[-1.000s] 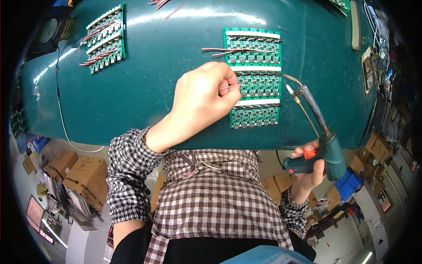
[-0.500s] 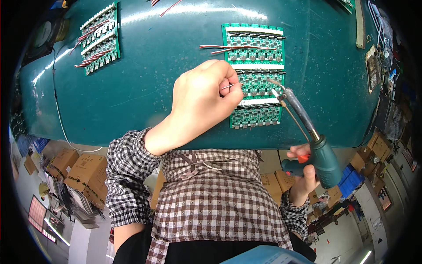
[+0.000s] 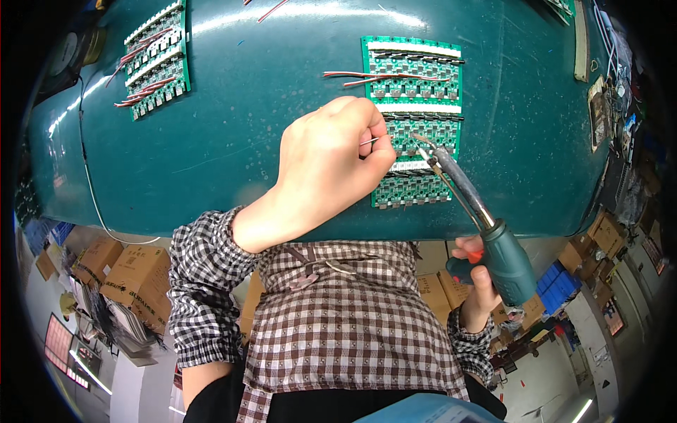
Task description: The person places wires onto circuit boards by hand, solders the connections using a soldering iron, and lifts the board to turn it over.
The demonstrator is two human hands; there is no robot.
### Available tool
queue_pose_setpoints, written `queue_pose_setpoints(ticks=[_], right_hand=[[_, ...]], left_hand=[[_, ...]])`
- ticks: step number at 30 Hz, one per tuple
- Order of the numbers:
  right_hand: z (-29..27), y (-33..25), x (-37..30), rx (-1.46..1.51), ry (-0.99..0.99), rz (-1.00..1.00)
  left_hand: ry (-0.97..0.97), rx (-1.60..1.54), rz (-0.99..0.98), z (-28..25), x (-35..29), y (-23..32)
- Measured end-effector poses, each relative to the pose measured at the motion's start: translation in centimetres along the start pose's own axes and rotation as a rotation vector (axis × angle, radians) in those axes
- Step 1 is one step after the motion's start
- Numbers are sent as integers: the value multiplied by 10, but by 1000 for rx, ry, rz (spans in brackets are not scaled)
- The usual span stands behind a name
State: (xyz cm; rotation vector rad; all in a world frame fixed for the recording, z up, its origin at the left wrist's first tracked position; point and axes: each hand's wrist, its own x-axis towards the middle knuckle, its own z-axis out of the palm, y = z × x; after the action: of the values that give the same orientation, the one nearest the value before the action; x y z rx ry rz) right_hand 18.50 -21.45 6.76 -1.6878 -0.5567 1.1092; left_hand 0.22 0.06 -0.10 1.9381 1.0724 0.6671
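Circuit panel (image 3: 441, 130), one, right of centre. Left hand (image 3: 328, 158): fingers pinched on one wire (image 3: 369, 142). Right hand (image 3: 482, 290): fingers round one soldering gun (image 3: 511, 264).

The left hand (image 3: 331, 155) pinches a thin wire (image 3: 368, 142) over the left side of a green circuit panel (image 3: 441, 132) on the table (image 3: 211, 155), while the right hand (image 3: 482, 282) holds a soldering gun (image 3: 509, 262), its tip over the panel. Red-and-white wires (image 3: 388, 75) lie across the panel's far part; a second panel (image 3: 156, 65) lies far left.
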Motion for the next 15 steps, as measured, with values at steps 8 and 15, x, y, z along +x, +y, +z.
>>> queue_pose_setpoints(ticks=[8, 15], right_hand=[[2, -1, 5, -102, 0, -18], [7, -2, 4, -141, 16, -17]], left_hand=[[-46, 0, -47, -2, 1, 1], [-23, 14, -18, -1, 2, 1]])
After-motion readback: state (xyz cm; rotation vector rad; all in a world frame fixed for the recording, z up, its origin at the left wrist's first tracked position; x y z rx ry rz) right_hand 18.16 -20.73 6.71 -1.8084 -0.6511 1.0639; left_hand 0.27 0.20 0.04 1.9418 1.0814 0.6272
